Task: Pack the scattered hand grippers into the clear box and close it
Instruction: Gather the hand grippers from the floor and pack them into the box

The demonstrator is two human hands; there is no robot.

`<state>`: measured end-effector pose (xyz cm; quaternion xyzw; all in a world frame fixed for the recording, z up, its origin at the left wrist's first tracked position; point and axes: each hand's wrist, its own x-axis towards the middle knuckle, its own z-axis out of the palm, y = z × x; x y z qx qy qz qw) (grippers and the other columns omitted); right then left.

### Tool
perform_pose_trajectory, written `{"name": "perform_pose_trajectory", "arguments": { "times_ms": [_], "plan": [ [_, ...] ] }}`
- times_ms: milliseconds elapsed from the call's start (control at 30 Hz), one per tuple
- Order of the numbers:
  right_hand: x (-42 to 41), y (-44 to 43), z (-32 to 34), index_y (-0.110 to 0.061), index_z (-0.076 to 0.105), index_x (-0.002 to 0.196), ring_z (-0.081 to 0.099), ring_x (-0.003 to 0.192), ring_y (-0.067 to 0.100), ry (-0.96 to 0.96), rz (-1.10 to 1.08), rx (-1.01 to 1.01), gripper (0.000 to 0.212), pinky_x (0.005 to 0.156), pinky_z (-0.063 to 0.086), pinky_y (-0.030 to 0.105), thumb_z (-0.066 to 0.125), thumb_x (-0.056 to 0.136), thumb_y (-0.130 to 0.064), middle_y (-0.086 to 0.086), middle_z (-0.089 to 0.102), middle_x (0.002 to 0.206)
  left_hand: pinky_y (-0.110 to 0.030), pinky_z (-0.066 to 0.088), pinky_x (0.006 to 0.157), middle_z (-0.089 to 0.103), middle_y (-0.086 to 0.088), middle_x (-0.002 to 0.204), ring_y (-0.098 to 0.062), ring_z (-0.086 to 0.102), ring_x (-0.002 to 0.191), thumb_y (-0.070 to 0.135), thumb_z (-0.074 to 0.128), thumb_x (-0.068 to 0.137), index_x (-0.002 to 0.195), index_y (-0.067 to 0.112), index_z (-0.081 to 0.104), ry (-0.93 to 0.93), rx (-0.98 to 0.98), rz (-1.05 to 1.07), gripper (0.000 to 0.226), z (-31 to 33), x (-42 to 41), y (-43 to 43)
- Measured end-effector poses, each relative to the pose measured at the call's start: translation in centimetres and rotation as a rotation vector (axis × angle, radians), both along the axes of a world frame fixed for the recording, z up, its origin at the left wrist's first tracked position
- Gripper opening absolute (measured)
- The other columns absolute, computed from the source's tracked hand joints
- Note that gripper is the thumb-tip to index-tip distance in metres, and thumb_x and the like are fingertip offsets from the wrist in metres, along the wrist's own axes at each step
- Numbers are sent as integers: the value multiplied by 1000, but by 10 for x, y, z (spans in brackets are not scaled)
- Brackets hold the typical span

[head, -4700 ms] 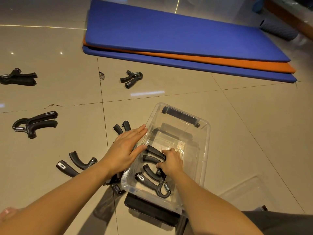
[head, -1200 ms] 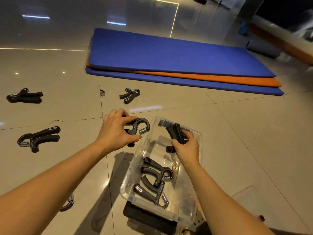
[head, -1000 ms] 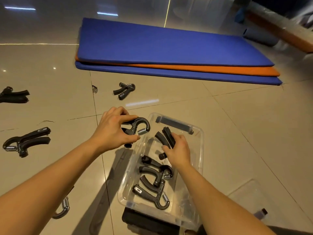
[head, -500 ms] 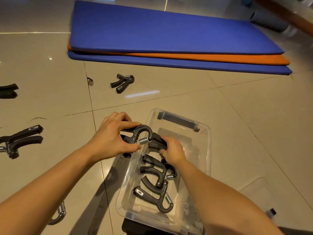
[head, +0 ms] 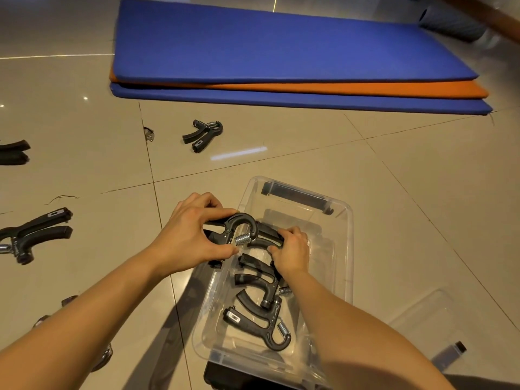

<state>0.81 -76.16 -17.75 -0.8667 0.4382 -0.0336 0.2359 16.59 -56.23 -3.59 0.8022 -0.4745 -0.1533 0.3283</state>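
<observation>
Two hand grippers lie flat in the near half of the clear box (head: 347,249), the nearest gripper (head: 254,326) with its spring toward the right wall and the second gripper (head: 257,281) just beyond it; the box stands open on the tiled floor (head: 422,178); the right grip (head: 291,256), a bare hand, reaches inside with fingers curled round the handles of a third gripper (head: 267,237), low in the middle of the box; the left grip (head: 185,243) pinches a fourth gripper (head: 239,226) by its handles, its hooked head and spring hanging over the box's left rim, just beside the third; on the floor outside, a loose gripper (head: 202,133) lies well beyond the box, a large gripper (head: 33,235) lies to the left, and a cut-off gripper (head: 14,152) shows at the left edge; the clear lid (head: 422,325) rests on the floor right of the box; a blue mat (head: 281,43) tops an orange mat (head: 365,90) at the far side.
</observation>
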Motion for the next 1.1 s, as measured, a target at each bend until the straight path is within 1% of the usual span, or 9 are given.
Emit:
{"name": "perform_pose_trajectory", "arguments": {
  "times_ms": [233,300,467,567,633,733,900,1000,1100],
  "plan": [
    [10,-1,19,-23,64,135,50,119,24,104,15,12,50,103,43,39,75,86,-27,0,61,126,-24,32,88,47,21,100,-6,41,101,69,71,64,127,45,63,-56,25,-17,68,-3,-1,-3],
    [12,1,36,-22,62,135,52,122,24,54,-15,77,53,104,45,41,77,85,-29,0,61,130,-25,31,87,46,22,99,-4,40,100,70,70,65,127,45,63,-63,26,-24,67,0,-1,-3],
    [11,-5,105,-13,67,128,61,120,21,-248,-121,332,42,104,48,37,75,89,-25,2,67,127,-28,29,86,45,22,98,-7,39,98,71,66,65,129,40,65,-121,49,-26,72,23,1,1],
    [16,-2,164,-13,75,100,72,93,22,-515,-201,570,16,81,59,34,69,94,-26,7,77,96,-29,30,86,46,19,99,-7,38,98,74,63,64,132,38,63,-170,33,-4,77,53,4,-1],
    [20,6,202,-9,75,96,73,78,21,-631,-157,804,24,64,60,32,67,96,-32,11,77,87,-30,32,87,47,15,101,-9,39,99,74,62,64,132,37,63,-197,10,-5,78,74,3,-5],
    [18,15,242,-5,75,102,73,74,21,-744,-83,1012,34,61,58,33,74,88,-37,10,77,88,-31,32,86,47,12,104,-11,38,100,72,64,66,133,38,61,-255,-20,-31,75,102,-3,-17],
    [0,18,265,-5,75,102,75,76,24,-783,-42,939,14,60,58,32,74,88,-9,14,77,90,-34,33,87,46,12,107,-10,36,100,72,64,69,135,39,58,-323,-42,-31,74,118,-14,-33],
    [-10,19,264,-3,74,101,76,76,25,-772,-52,837,12,61,60,32,72,90,-4,14,77,89,-36,37,95,46,12,112,-8,37,106,76,60,72,138,38,56,-322,-30,-69,77,108,-23,-35],
    [-25,16,257,-5,74,98,76,75,23,-773,-146,783,9,61,61,33,70,91,-1,12,77,89,-33,34,99,49,16,127,-5,39,119,84,50,75,143,36,50,-198,-51,-72,83,97,-23,-31]
  ]
}}
